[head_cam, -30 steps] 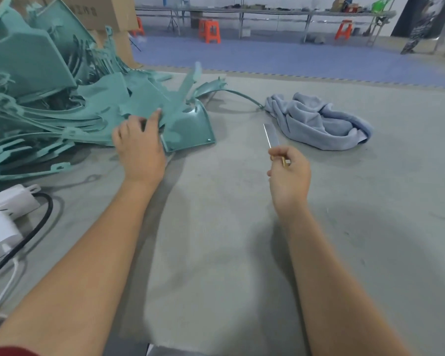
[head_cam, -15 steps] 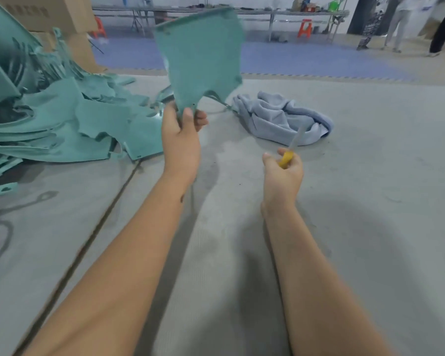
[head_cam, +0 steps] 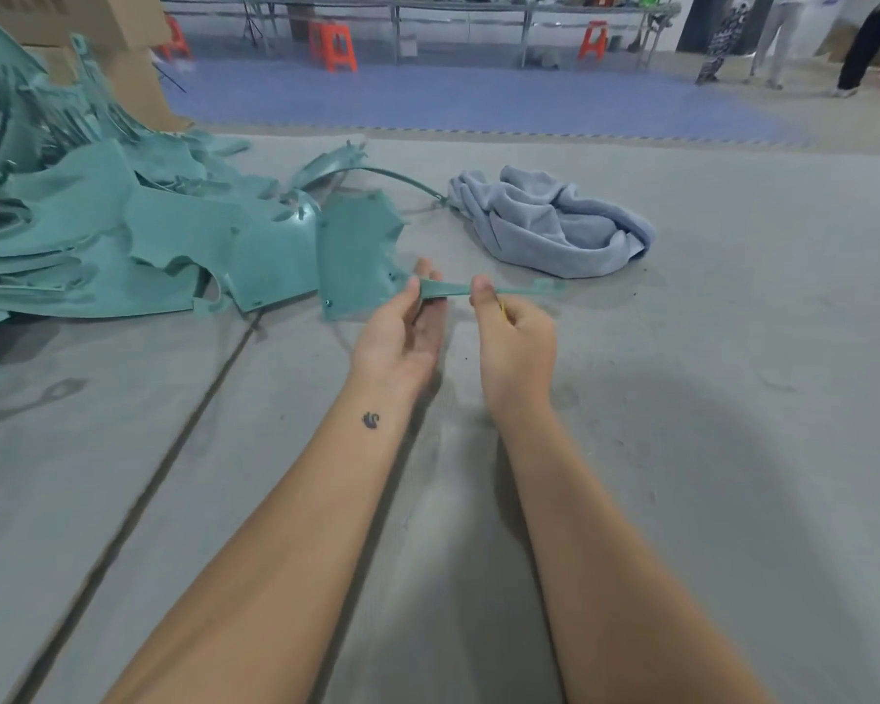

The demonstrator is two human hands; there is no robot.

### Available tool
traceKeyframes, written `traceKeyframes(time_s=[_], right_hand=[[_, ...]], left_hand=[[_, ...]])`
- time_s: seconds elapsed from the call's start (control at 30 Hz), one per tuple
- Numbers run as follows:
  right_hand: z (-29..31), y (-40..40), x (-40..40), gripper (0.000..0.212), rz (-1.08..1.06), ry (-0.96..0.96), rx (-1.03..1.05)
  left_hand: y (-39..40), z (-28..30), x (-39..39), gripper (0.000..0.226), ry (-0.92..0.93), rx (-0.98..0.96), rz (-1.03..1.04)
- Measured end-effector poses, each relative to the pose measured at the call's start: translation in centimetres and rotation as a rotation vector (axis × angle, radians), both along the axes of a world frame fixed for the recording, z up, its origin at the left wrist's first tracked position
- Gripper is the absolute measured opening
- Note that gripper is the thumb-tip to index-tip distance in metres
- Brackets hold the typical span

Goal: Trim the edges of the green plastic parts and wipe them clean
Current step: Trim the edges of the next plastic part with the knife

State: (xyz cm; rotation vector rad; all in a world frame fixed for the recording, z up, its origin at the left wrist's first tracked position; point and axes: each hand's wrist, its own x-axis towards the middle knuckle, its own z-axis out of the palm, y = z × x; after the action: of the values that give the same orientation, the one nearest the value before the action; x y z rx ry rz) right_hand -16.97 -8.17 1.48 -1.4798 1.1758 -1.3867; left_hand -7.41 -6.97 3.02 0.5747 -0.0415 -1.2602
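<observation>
The left hand [head_cam: 402, 330] pinches the part [head_cam: 359, 251] where its thin strip begins; the right hand [head_cam: 514, 337] grips a yellow-handled knife [head_cam: 502, 307], thumb on the strip. The blade is hidden, so a slip could nick the left fingers [head_cam: 425, 270]. The cloth [head_cam: 549, 221] lies at one o'clock, the pile [head_cam: 102, 231] at ten.

Both bare arms are reaching forward, side by side. The left hand [head_cam: 400, 330] is turning palm up, with its thumb and fingers pinching a flat green plastic part [head_cam: 359, 256]. The right hand [head_cam: 514, 330] is curling into a fist, gripping a thin yellow-handled tool [head_cam: 502, 308], thumb pointing up.
</observation>
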Motion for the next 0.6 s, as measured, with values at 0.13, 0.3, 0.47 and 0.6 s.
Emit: traceKeyframes(time_s=[0.13, 0.3, 0.47, 0.6], right_hand=[[-0.2, -1.1, -0.5, 0.052, 0.02, -0.41, 0.219], [0.2, -1.6, -1.2, 0.027, 0.035, -0.659, 0.397], [0.3, -2.5, -1.9, 0.023, 0.031, -0.783, 0.431], [0.2, -3.0, -2.4, 0.026, 0.046, -0.839, 0.438]], left_hand=[[0.0, -1.1, -1.0, 0.011, -0.27, 0.083, -0.221], [1.4, -0.9, -0.6, 0.019, -0.561, 0.133, -0.518], [3.1, -0.4, 2.0, 0.025, -0.868, 0.172, -0.516], [2.8, -0.4, 4.8, 0.018, -0.915, 0.137, 0.061]])
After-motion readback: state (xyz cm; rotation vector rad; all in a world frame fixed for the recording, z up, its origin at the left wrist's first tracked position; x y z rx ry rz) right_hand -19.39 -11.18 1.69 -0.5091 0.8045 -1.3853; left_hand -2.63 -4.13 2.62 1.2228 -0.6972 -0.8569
